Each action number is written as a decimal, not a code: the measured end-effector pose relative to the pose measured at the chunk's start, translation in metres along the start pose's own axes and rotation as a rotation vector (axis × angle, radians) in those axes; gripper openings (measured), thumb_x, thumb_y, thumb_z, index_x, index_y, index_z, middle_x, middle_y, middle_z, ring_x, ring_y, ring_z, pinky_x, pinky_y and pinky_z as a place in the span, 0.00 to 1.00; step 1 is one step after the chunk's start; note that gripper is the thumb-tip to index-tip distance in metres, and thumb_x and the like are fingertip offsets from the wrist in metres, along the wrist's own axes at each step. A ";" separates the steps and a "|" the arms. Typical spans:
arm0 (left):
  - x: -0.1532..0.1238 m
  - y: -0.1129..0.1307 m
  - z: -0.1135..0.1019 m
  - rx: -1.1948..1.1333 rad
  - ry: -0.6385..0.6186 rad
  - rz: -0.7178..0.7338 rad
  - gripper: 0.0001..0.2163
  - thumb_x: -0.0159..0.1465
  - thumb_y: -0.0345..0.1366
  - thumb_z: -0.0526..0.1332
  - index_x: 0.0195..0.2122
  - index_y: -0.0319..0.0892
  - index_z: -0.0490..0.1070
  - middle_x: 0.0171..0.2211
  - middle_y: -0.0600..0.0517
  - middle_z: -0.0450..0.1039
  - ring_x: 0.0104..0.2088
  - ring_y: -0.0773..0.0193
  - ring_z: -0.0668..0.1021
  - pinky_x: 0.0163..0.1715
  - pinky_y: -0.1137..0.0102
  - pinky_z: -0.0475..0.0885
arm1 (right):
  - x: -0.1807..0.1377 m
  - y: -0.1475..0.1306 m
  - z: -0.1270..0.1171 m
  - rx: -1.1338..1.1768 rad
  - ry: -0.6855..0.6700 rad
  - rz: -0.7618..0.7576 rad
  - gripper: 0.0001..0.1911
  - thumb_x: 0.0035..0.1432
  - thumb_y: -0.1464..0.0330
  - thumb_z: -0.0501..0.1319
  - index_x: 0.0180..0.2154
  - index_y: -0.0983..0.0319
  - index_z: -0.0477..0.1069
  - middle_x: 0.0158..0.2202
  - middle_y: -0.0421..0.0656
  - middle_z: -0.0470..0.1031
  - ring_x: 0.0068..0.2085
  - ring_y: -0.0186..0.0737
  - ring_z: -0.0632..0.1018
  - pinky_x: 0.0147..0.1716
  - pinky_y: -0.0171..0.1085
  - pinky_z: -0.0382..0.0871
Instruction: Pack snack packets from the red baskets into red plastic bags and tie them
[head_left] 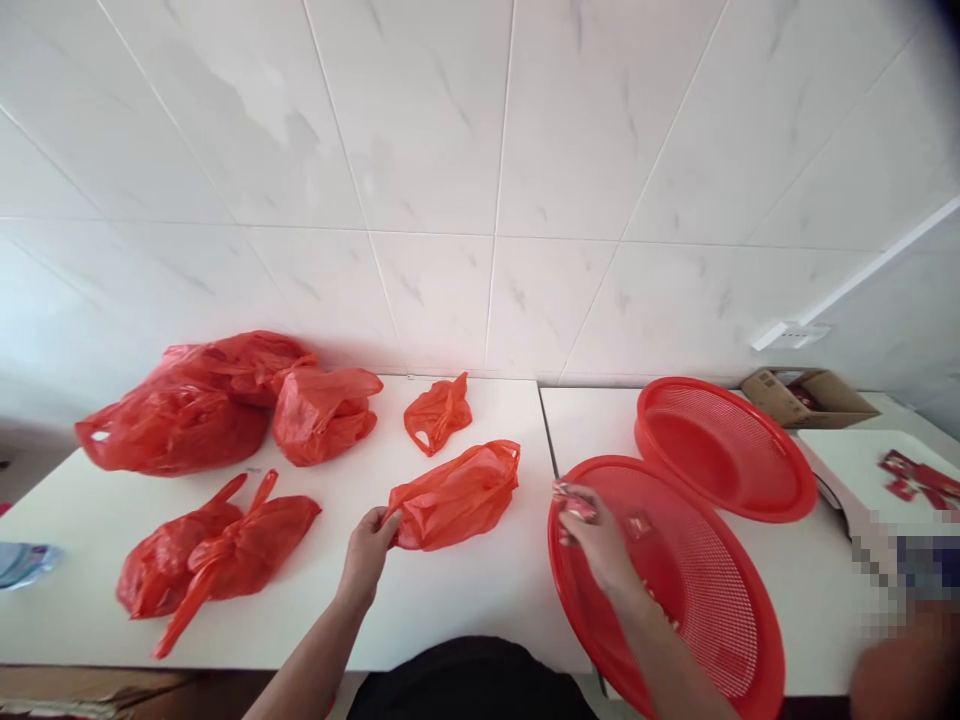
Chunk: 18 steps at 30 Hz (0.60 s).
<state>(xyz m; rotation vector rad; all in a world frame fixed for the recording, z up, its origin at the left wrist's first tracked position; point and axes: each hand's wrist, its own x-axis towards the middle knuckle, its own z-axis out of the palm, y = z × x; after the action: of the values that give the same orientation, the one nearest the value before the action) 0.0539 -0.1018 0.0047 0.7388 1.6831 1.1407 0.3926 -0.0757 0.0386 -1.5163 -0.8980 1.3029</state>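
My left hand (369,545) pinches the near corner of an orange-red plastic bag (457,493) that lies on the white table (465,600). My right hand (596,535) is closed on a small red wrapped piece (570,498), held over the left rim of a large red mesh basket (697,590). Another small red piece (640,524) lies inside that basket. A second red mesh basket (724,447) rests tilted behind it, overlapping its far rim.
Several more red plastic bags lie on the table: a big pile (195,405) at the back left, a tied one (217,555) at the front left, a small one (439,412) near the wall. A cardboard box (806,395) and a white tray (870,470) with red pieces are at the right.
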 end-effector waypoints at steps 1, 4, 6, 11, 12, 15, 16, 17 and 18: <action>-0.001 0.000 0.003 -0.003 0.000 0.008 0.17 0.52 0.51 0.65 0.29 0.41 0.70 0.24 0.56 0.69 0.26 0.66 0.71 0.32 0.69 0.70 | 0.000 -0.006 0.026 0.067 -0.088 0.047 0.20 0.42 0.68 0.64 0.41 0.55 0.68 0.34 0.38 0.74 0.26 0.33 0.73 0.23 0.34 0.69; -0.005 0.004 0.011 -0.044 -0.006 0.020 0.18 0.53 0.52 0.64 0.29 0.40 0.70 0.24 0.56 0.68 0.26 0.67 0.70 0.31 0.70 0.70 | 0.003 -0.010 0.095 0.198 -0.268 0.232 0.20 0.40 0.70 0.64 0.40 0.56 0.68 0.25 0.33 0.69 0.23 0.31 0.71 0.23 0.32 0.68; -0.010 0.008 0.015 -0.090 -0.020 0.025 0.18 0.53 0.51 0.64 0.28 0.40 0.69 0.24 0.55 0.68 0.26 0.67 0.70 0.32 0.69 0.71 | 0.007 -0.004 0.128 0.217 -0.266 0.333 0.20 0.40 0.70 0.65 0.39 0.57 0.66 0.23 0.32 0.68 0.24 0.31 0.72 0.25 0.32 0.68; -0.017 0.016 0.020 -0.147 -0.046 0.029 0.17 0.54 0.51 0.64 0.30 0.41 0.70 0.25 0.56 0.68 0.27 0.67 0.71 0.34 0.69 0.72 | 0.007 0.011 0.154 0.179 -0.339 0.414 0.31 0.41 0.63 0.69 0.49 0.56 0.64 0.37 0.40 0.77 0.34 0.40 0.79 0.32 0.39 0.72; -0.017 0.016 0.020 -0.148 -0.051 0.031 0.17 0.55 0.51 0.64 0.30 0.41 0.70 0.25 0.56 0.68 0.27 0.67 0.71 0.34 0.69 0.72 | 0.004 0.011 0.151 0.164 -0.358 0.416 0.33 0.42 0.62 0.70 0.51 0.55 0.63 0.41 0.42 0.77 0.36 0.41 0.79 0.34 0.40 0.72; -0.015 0.014 0.019 -0.148 -0.054 0.024 0.18 0.54 0.52 0.64 0.31 0.41 0.71 0.23 0.58 0.66 0.26 0.68 0.70 0.33 0.70 0.71 | -0.004 0.009 0.125 0.155 -0.338 0.350 0.33 0.44 0.59 0.69 0.53 0.55 0.65 0.52 0.46 0.73 0.41 0.42 0.79 0.38 0.41 0.72; -0.014 0.013 0.019 -0.146 -0.047 0.016 0.18 0.53 0.52 0.65 0.32 0.41 0.72 0.23 0.58 0.65 0.25 0.68 0.69 0.32 0.71 0.70 | -0.006 0.007 0.111 0.151 -0.309 0.297 0.31 0.45 0.58 0.68 0.51 0.57 0.67 0.51 0.46 0.73 0.41 0.42 0.79 0.38 0.40 0.72; -0.013 0.013 0.019 -0.142 -0.041 0.008 0.19 0.53 0.53 0.65 0.33 0.41 0.72 0.23 0.58 0.65 0.25 0.68 0.69 0.32 0.71 0.70 | -0.007 0.005 0.095 0.130 -0.268 0.229 0.27 0.47 0.57 0.66 0.48 0.59 0.69 0.49 0.47 0.75 0.40 0.42 0.78 0.37 0.40 0.72; -0.013 0.013 0.019 -0.134 -0.036 0.004 0.19 0.52 0.53 0.65 0.32 0.40 0.72 0.22 0.58 0.64 0.25 0.68 0.68 0.32 0.71 0.70 | -0.007 0.003 0.076 0.091 -0.211 0.152 0.23 0.49 0.56 0.64 0.45 0.60 0.71 0.45 0.47 0.76 0.39 0.42 0.78 0.36 0.39 0.71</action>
<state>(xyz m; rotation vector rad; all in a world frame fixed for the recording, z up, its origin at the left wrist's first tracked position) 0.0755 -0.1009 0.0190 0.6752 1.5595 1.2231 0.3167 -0.0702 0.0362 -1.4171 -0.8549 1.6161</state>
